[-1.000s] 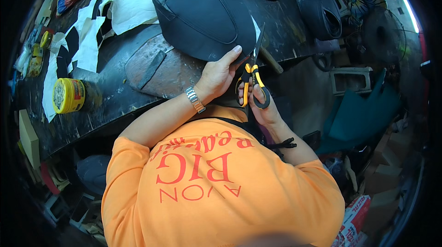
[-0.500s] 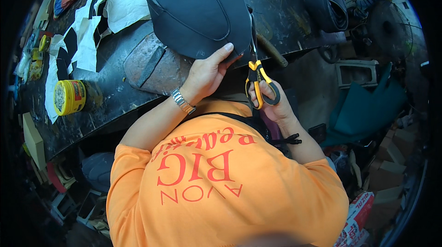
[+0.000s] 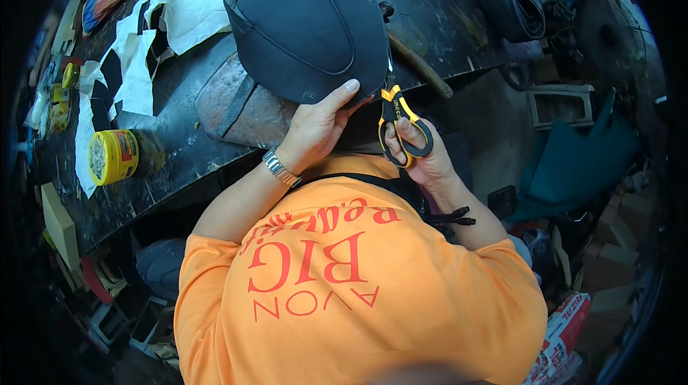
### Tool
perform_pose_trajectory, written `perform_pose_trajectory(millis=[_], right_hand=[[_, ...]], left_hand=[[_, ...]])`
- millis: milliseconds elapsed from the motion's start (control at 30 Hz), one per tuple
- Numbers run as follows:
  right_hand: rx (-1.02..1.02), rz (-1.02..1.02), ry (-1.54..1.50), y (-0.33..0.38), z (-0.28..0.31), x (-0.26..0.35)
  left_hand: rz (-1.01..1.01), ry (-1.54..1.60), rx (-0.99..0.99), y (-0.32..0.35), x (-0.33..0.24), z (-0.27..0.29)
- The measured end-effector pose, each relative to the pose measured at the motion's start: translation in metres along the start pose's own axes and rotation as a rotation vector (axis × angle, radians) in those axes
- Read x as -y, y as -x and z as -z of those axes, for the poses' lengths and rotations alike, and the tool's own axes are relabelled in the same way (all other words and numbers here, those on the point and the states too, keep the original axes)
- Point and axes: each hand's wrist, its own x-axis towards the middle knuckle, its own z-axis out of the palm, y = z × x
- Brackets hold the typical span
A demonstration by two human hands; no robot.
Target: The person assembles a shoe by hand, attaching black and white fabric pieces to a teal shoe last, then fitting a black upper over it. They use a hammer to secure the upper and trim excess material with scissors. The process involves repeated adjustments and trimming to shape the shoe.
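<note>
At the dark, scratched table (image 3: 170,148), the left hand (image 3: 315,128) grips black material (image 3: 294,34) and the right hand (image 3: 428,158) grips scissors (image 3: 390,96); a fan (image 3: 609,37) is at right.

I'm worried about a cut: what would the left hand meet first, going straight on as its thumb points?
Past the dark piece it holds, the left hand would probably meet the scissors at their blades, though depth is unclear.
</note>
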Motion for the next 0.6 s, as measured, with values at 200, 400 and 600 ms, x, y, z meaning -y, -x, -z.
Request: perform_pose_trajectory(millis=[200, 400, 600], right_hand=[[-0.22, 0.331, 0.17, -0.017, 0.016, 0.025], [-0.874, 1.011, 1.18, -0.041, 0.104, 0.139], [-1.144, 0.949, 1.726, -0.064, 0.146, 0.177]], left_hand=[[0.089, -0.285, -0.238, 0.028, -0.038, 0.014], [-0.144, -0.452, -0.342, 0.088, -0.12, 0.075], [-0.208, -0.884, -0.508, 0.121, -0.143, 0.126]])
